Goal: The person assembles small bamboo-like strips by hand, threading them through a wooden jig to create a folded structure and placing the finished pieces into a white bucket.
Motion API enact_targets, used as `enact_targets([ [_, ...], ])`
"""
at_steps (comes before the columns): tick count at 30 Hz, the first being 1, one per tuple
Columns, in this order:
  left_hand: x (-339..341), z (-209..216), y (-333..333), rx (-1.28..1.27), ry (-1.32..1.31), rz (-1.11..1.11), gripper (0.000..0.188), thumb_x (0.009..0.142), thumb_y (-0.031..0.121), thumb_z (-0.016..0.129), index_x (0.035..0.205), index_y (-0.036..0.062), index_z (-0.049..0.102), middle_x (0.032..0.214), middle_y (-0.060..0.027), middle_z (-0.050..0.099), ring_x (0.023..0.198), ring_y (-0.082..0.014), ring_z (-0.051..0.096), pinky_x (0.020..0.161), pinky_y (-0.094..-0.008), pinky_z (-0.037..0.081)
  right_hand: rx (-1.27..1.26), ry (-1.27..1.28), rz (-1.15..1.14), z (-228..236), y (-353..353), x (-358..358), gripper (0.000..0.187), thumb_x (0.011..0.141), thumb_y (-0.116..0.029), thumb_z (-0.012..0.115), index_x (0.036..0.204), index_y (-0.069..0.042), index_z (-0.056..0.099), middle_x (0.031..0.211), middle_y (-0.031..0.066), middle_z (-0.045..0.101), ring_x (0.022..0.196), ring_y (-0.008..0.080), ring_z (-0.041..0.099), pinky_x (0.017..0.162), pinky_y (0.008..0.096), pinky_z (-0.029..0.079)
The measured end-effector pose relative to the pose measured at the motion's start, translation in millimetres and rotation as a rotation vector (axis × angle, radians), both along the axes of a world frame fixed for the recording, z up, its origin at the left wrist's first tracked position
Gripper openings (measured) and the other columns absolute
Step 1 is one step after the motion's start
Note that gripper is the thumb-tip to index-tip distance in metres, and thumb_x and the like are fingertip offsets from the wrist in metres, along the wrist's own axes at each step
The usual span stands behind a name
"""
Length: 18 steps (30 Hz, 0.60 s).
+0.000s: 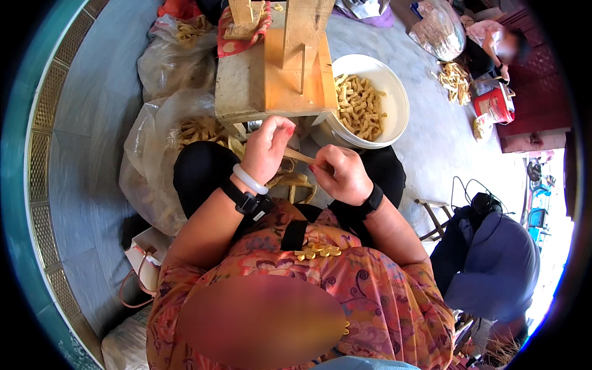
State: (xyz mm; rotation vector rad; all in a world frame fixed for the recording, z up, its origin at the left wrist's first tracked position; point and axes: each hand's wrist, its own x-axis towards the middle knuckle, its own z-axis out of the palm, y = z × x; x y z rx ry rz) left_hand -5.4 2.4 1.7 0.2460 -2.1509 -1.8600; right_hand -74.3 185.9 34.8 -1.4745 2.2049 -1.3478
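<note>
Right now I see my left hand (266,148) and right hand (341,174) both curled shut, pinching a thin wooden strip (300,156) between them over my lap. By my judgement much is done: the white bucket (394,98) ahead looks nearly full of pale pieces. More lie in the clear plastic bag (148,154) at left. A small red package (494,103) stands far right.

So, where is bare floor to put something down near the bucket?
Bare grey floor lies right of the white bucket, and more on the far left beside the plastic bags. Between the bench, bags and knees it is crowded.
</note>
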Motion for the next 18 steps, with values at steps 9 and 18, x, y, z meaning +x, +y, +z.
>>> enact_targets([
  [9,-20,24,-51,-0.200,-0.055,-0.166,0.018,0.095,0.015,0.054,0.085,0.0012,0.058,0.065,0.0024,0.049,0.061,-0.0051,0.044,0.056,-0.0221,0.038,-0.090,0.185,-0.097,12,-31,-59,0.017,0.076,0.003,0.063,0.089,-0.005,0.057,0.079,0.0106,0.058,0.067,0.0286,0.060,0.060,0.0346,0.049],
  [18,-55,21,-61,-0.575,0.037,0.185,0.010,0.087,0.013,0.061,0.083,0.0042,0.058,0.066,-0.0137,0.058,0.057,-0.0317,0.056,0.052,-0.0375,0.043,0.211,0.423,-0.400,-8,-37,-116,0.019,0.078,-0.010,0.063,0.096,-0.007,0.059,0.093,0.0131,0.062,0.090,0.0324,0.059,0.077,0.0422,0.048],
])
